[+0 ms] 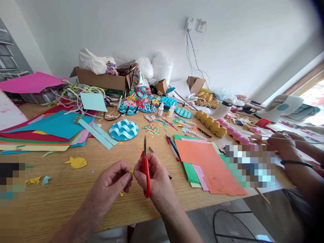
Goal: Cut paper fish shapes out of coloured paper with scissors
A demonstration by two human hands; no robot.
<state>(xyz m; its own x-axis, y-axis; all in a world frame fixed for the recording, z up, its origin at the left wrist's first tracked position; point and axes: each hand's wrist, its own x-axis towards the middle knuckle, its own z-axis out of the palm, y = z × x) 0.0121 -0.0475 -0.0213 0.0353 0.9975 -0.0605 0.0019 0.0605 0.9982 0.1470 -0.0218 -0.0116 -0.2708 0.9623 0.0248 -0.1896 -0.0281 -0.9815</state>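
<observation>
My left hand (112, 180) pinches a tiny piece of yellow paper (131, 171) between thumb and fingertips, low over the table's front part. Close beside it, my right hand (155, 175) is closed around red-handled scissors (146, 168), their dark blades together and pointing up and away from me. The right fingertips also touch or nearly touch the yellow piece; I cannot tell which. Left of my hands lies a yellow paper fish (77, 162) with a drawn eye and gill line. A dark pen (162, 163) lies partly hidden behind my right hand.
Stacked coloured paper (58, 125) lies left; orange sheets (207, 165) lie right. Beyond my hands are a blue wavy paper oval (123, 129), glue bottles (160, 110) and paper confetti (151, 129). At right, another person's hands (280, 141) work near yellow egg-carton strips (210, 123).
</observation>
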